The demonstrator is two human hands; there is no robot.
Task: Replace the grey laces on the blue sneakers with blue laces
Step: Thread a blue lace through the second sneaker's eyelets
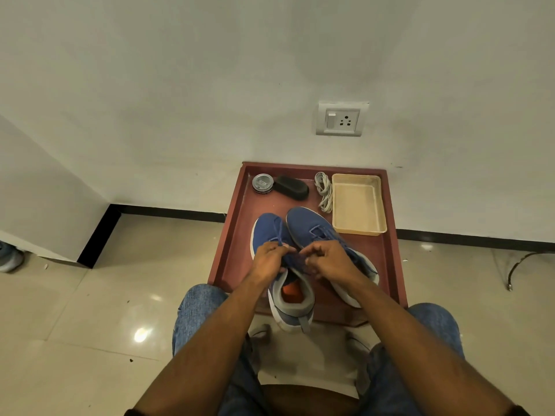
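Sneakers first: two blue ones sit side by side on the reddish-brown table (237, 244) in front of your knees, toes pointing at the wall. The left sneaker (270, 232) is the one you are working on; its heel collar, grey with an orange insole showing inside, hangs over the near edge of the table. The right sneaker (312, 226) lies just beside it, angled a little to the right, with blue lacing visible across its top.

Your left hand (268, 261) and right hand (329, 259) meet over the upper part of the left sneaker, close together, knuckles up. Both have their fingers curled, pinching the blue lace (280, 232) between them (the exact ends are hidden under your fingers). From the grip, the lace runs away from you up the front of the sneaker toward the toe.

The grey laces (324, 192) lie in a loose bundle at the far side of the table, well apart from your hands, just to the left of a beige tray (380, 202). On the far left corner stand a round tin (262, 183) and, touching it or nearly so, a black brush (292, 187). A wall socket (341, 119) is above the table.
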